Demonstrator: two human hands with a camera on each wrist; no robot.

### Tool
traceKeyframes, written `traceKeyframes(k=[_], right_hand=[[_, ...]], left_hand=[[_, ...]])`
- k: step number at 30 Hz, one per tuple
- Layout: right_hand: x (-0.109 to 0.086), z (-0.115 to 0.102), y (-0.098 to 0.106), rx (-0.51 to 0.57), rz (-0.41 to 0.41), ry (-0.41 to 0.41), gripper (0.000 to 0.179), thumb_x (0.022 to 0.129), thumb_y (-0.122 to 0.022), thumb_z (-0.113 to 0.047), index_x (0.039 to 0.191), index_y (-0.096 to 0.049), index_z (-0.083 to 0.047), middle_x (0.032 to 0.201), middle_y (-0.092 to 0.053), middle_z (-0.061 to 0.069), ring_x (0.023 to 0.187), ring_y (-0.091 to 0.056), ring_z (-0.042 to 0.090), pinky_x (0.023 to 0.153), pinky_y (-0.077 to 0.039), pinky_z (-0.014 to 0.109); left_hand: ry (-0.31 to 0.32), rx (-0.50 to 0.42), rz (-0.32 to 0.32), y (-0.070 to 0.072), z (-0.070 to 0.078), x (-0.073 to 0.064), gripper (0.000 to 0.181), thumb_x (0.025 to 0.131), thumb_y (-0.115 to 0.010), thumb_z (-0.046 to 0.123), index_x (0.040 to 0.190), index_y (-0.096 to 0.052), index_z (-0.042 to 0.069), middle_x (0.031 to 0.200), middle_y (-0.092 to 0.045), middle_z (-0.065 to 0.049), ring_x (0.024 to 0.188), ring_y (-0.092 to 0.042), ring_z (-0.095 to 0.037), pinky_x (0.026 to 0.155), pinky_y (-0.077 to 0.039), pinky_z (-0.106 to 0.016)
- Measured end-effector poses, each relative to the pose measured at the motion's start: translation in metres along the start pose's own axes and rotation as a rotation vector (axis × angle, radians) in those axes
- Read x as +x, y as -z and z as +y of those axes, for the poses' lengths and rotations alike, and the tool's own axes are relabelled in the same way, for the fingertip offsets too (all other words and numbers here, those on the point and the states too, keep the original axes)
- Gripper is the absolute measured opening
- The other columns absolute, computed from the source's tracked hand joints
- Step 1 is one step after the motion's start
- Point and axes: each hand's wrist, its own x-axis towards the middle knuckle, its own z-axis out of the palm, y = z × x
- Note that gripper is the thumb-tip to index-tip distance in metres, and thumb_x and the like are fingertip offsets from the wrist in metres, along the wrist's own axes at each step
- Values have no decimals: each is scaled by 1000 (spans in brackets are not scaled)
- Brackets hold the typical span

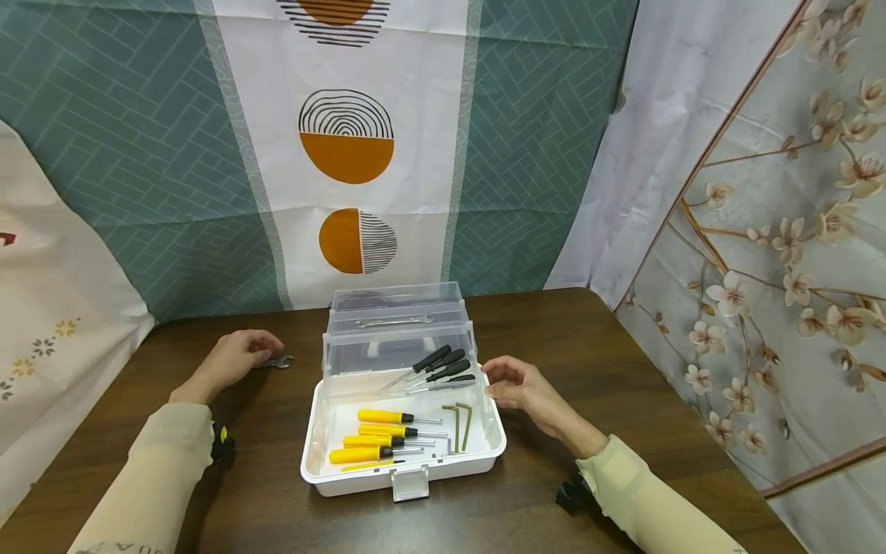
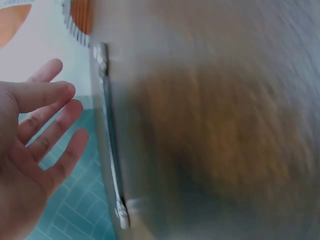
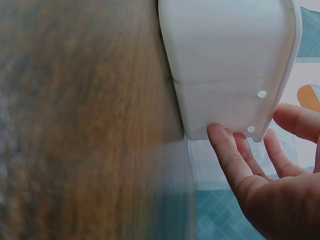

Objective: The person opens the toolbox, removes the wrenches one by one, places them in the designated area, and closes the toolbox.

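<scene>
My left hand (image 1: 235, 360) hovers by a silver open-end wrench (image 1: 280, 362) lying on the table left of the tool box. In the left wrist view, loosely extended fingers stand apart from the wrench (image 2: 110, 135). My right hand (image 1: 529, 396) touches the right side of the white tool box (image 1: 360, 482) near its back corner. Seen from the right wrist, fingertips rest against the box's end wall (image 3: 220, 65) and near its rim. Yellow-handled screwdrivers (image 1: 381, 416), black-handled screwdrivers (image 1: 453, 369) and brass hex keys (image 1: 467, 427) lie in the box.
The box's clear tiered lid (image 1: 398, 295) stands open at the back, with another wrench (image 1: 394, 322) on one tier. A latch (image 1: 411, 485) hangs at the front. Patterned cloth (image 1: 346, 154) hangs behind the brown wooden table (image 1: 554, 331).
</scene>
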Motion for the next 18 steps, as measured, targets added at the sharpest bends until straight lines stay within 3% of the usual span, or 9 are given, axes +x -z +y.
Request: traceKeyframes(k=[5,10,18], right_hand=[[-1,-1,0,-2,-3,5,44,93,-71,-1,133,-54,9,118,-63,15,100,-65,18,86,-60,34],[-1,0,0,-6,3,4,44,93,-71,-1,133,-54,8,118,-63,15,101,-65,18,87,-60,34],[0,0,0,10,-3,6,46,93,-71,-1,133,-53,10,118,-63,17,100,-65,18,86,-59,33]], left_hand=[[12,-72,-8,0,12,5,22,99,-65,-1,120,-72,0,116,-72,-21,102,-68,-35,85,-55,-44],[12,-108,-12,0,27,11,27,102,-60,0,128,-68,1,120,-69,-25,108,-66,-39,91,-56,-54],[-28,-125,17,8,53,17,28,103,-61,1,130,-67,2,123,-67,-25,109,-65,-39,96,-55,-57]])
